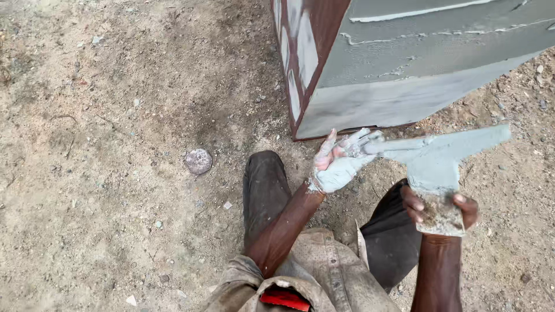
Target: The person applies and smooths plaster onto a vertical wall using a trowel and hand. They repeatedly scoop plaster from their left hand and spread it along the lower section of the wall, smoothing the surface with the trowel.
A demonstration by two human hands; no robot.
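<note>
Right hand [440, 209] clenched on trowel [439, 159] handle; left hand [340, 162] open, plaster-coated, fingertips touching blade edge beside freshly plastered wall [428, 63]. Risks: wet plaster dropping onto dirt ground [115, 144]; fingers nicked.

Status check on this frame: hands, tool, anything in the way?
Right hand gripping putty-coated scraper by its handle. Left hand, putty-smeared, open, fingertips at the blade's tip. Grey-coated panel just ahead, nothing between.

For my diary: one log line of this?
left hand: plaster-coated, touching trowel blade | right hand: gripping trowel | wall: wet plaster
</note>
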